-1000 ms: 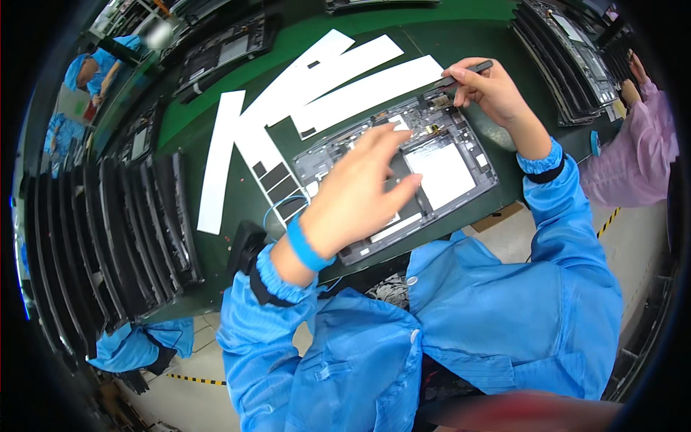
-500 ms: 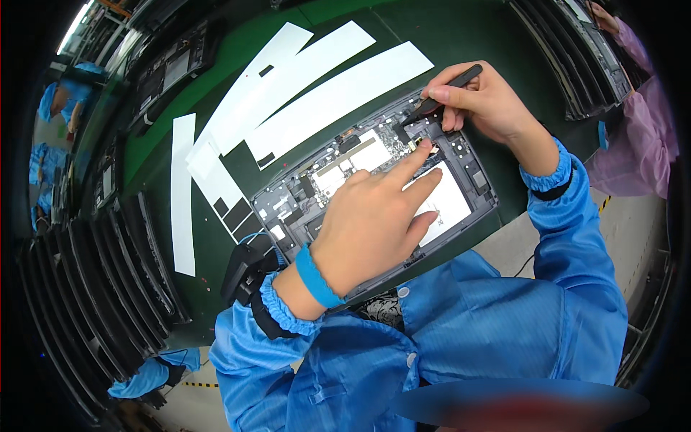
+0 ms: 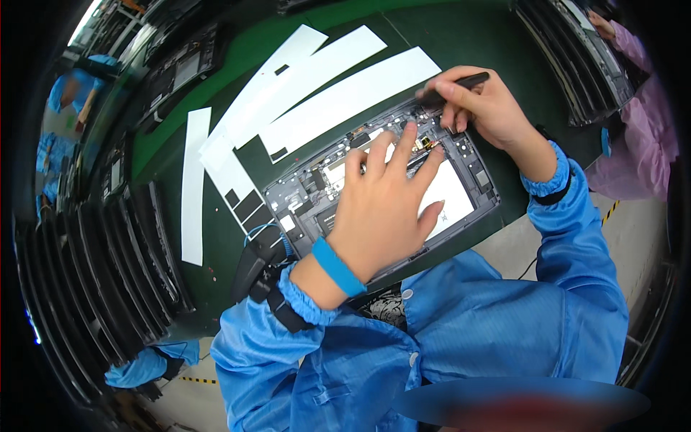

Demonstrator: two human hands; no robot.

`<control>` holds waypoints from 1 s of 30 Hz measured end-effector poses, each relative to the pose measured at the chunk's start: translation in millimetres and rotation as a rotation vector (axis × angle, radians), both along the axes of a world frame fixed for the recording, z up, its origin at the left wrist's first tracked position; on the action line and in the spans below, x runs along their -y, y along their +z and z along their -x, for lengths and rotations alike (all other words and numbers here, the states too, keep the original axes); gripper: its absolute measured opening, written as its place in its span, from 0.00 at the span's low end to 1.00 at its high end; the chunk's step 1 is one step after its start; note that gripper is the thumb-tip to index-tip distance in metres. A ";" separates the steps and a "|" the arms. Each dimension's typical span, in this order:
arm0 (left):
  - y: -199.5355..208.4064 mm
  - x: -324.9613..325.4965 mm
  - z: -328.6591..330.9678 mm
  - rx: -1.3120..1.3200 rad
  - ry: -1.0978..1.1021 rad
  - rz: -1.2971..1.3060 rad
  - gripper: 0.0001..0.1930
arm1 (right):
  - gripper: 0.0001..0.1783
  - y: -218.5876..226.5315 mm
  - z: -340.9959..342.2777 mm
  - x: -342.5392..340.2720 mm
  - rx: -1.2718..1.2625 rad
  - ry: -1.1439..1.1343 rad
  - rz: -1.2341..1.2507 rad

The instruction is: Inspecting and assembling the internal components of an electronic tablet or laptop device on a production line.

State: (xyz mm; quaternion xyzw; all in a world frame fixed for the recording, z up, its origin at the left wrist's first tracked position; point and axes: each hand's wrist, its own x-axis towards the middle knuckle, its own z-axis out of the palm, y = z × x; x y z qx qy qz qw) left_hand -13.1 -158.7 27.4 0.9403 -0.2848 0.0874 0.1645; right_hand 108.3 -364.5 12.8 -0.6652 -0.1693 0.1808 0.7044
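An opened laptop base lies tilted before me, its circuit board and a white rectangular panel exposed. My left hand, wearing a blue wristband, rests over the middle of it with fingers spread. Its index and middle fingertips touch the board's upper right area. Beyond the base's upper right edge, my right hand grips black tweezers between thumb and fingers. Motion blurs the tweezers' tips, so whether they hold anything cannot be seen.
Several white strips lie fanned on the green table, with black patches on one sheet. Stacked dark laptop parts stand at left and right. A person in a pink sleeve is at far right.
My left hand has moved slightly up and right, its index fingertip now farther up the board. The tweezers' tips have lifted back from the board toward its upper edge.
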 end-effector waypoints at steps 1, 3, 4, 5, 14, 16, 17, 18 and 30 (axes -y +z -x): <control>-3.1 -2.6 -1.3 0.016 0.002 0.029 0.28 | 0.15 0.7 -0.2 -2.2 0.013 0.013 0.000; -6.3 -5.3 -2.7 0.027 -0.004 0.055 0.28 | 0.17 -1.2 1.1 -2.3 0.036 -0.070 -0.101; -7.9 -6.6 -0.6 0.042 0.013 0.054 0.28 | 0.17 -2.5 3.7 -4.3 0.050 -0.053 -0.103; -9.8 -7.7 -0.8 0.058 0.000 0.047 0.28 | 0.18 -5.0 2.0 -6.7 0.118 -0.177 -0.088; 8.7 -81.9 129.7 -0.712 0.648 1.088 0.24 | 0.16 17.8 93.6 10.0 0.312 -0.220 0.679; 2.2 -78.7 142.0 -0.721 0.494 1.458 0.22 | 0.20 -18.4 103.4 16.8 0.553 -0.307 0.655; 2.1 -75.7 141.4 -0.686 0.428 1.429 0.23 | 0.22 -15.6 104.2 14.6 0.372 -0.270 0.485; 4.1 -75.2 140.2 -0.653 0.359 1.398 0.23 | 0.23 -12.2 105.0 13.2 0.194 -0.233 0.316; 55.1 -271.6 -136.6 -0.381 0.946 1.633 0.24 | 0.24 23.3 94.3 25.5 0.044 -0.508 -0.388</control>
